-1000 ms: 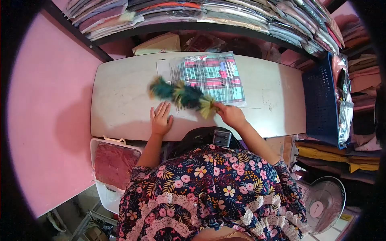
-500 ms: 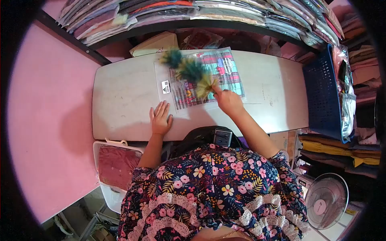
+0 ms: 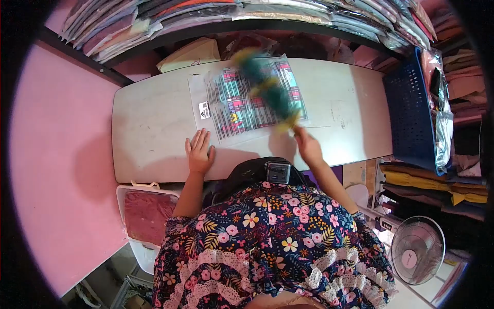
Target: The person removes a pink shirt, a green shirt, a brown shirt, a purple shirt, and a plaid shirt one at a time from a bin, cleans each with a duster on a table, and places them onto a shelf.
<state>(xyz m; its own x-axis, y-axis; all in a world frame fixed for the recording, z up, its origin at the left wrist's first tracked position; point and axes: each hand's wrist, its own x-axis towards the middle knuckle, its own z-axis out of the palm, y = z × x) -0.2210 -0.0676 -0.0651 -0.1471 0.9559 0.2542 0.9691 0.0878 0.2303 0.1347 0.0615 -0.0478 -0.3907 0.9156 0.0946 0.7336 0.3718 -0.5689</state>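
Note:
My right hand (image 3: 309, 147) is closed round the handle end of a green and yellow feathery duster (image 3: 275, 98), which is smeared by motion. The duster slants up and left above a clear plastic-wrapped packet (image 3: 234, 103) of colourful checked fabric with cartoon-like prints, hiding part of it. A small white label (image 3: 204, 110) shows at the packet's left side. My left hand (image 3: 200, 150) lies flat on the pale table (image 3: 149, 123), fingers spread, just below the packet's lower left corner.
Stacks of bagged garments (image 3: 283, 11) fill the shelf above the table. A blue basket (image 3: 411, 113) with bagged items stands at the right end. At lower left is a white bin (image 3: 146, 252) holding maroon bagged fabric; a fan (image 3: 418, 250) stands lower right.
My right hand has moved right and down, and the duster has swung with it across the packet. My left hand stays flat on the table.

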